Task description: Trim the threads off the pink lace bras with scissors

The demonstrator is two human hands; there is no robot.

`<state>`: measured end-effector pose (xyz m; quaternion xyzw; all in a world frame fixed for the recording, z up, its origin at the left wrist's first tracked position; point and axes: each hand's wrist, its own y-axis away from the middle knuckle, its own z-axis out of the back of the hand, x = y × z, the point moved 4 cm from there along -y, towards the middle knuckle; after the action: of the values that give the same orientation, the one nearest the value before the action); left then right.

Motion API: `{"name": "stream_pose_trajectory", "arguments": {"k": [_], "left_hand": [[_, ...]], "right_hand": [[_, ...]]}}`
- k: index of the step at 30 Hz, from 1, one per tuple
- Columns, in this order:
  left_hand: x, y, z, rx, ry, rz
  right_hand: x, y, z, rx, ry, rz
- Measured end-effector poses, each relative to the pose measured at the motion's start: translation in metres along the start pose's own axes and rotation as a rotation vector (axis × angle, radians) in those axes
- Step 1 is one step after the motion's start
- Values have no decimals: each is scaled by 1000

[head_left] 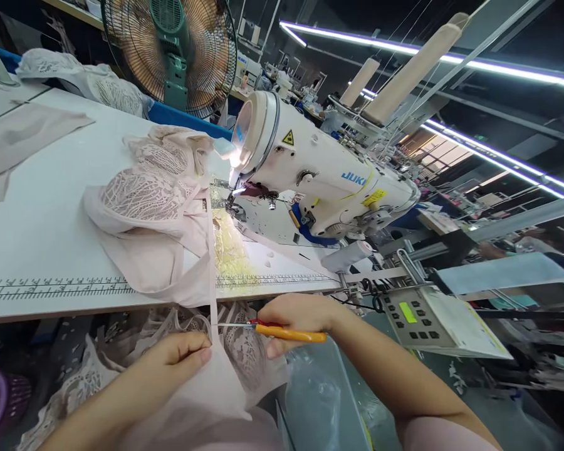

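Below the table edge, my right hand (296, 313) is closed round scissors (291, 332) with orange and red handles. Their thin blades point left and reach a narrow pale pink elastic band (212, 250); whether they are apart cannot be made out. My left hand (178, 357) pinches the pale pink fabric at the band, just below the blades. From there the band runs up to a pale pink lace bra (143, 194) lying on the white table beside the sewing machine (319, 156). More lace bra pieces (244, 347) hang under my hands.
A fan (173, 56) stands behind the table (42, 238), which has a printed ruler along its front edge. Lace cups (84, 78) lie at the back left. At the right are a thread cone (348, 255) and a control panel (418, 322). A purple basket (2, 401) is low on the left.
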<state>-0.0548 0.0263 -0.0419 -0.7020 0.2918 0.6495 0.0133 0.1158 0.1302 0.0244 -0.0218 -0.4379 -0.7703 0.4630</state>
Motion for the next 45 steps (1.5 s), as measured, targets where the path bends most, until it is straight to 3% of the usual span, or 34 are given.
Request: {"name": "stream_pose_trajectory", "arguments": {"k": [9, 13, 17, 20, 23, 26, 30, 34, 39, 41, 45], "left_hand": [[8, 6, 7, 37, -61, 26], [3, 6, 9, 31, -100, 14], [-6, 6, 10, 17, -137, -20], [-15, 8, 9, -62, -228, -75], [-24, 12, 5, -151, -320, -161], [-26, 15, 6, -278, -388, -248], [-22, 19, 7, -386, -558, -361], [-24, 23, 1, -499, -625, -381], [-20, 23, -9, -795, -471, -127], [-16, 20, -14, -816, -306, -116], [-15, 14, -19, -772, -106, -243]], "right_hand": [[13, -13, 22, 88, 13, -32], [9, -13, 22, 44, -42, -51], [0, -9, 14, -81, -153, -88], [-3, -8, -1, -270, -318, -19], [2, -11, -24, -471, -563, 150], [11, -20, -54, -569, -891, 279], [19, -29, -85, -687, -1097, 224], [20, -25, -94, -838, -1068, 104], [19, -15, -88, -1076, -839, 95], [19, -14, -88, -1142, -764, 101], [19, -14, -92, -1209, -643, 79]]}}
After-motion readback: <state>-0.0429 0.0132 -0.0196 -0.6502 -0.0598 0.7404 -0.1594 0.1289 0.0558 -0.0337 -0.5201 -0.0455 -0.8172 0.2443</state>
